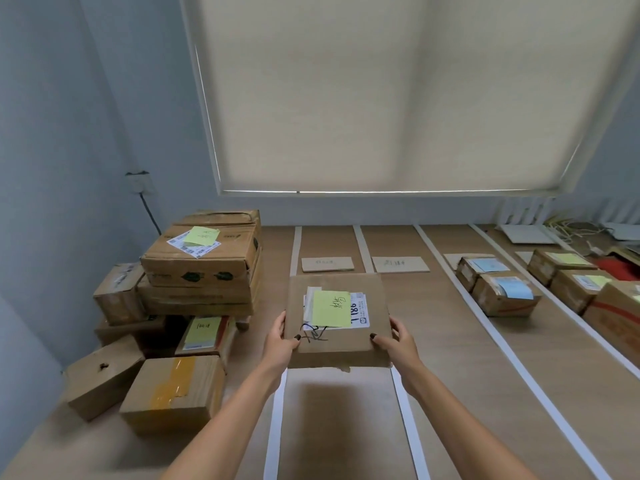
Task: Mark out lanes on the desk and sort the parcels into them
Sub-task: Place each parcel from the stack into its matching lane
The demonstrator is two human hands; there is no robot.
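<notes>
I hold a flat brown cardboard parcel (360, 299) above the desk, over the leftmost lane. A yellow-green sticky note (330, 309) with handwriting lies on its shipping label. My left hand (281, 341) grips its left edge, thumb on top. My right hand (398, 341) grips its right edge the same way. White tape strips (403, 407) mark several lanes on the wooden desk (460, 393). Cardboard lane tags (327, 264) lie at the far ends of the two left lanes. Parcels with blue notes (498, 294) sit in a right lane, parcels with yellow notes (575, 282) in the lane beyond.
A pile of unsorted cardboard boxes (201, 265) stands at the left of the desk, some bearing yellow notes. A wall socket with a cable (140, 183) is on the left wall. Cables and flat white items (568, 232) lie at the far right under the window blind.
</notes>
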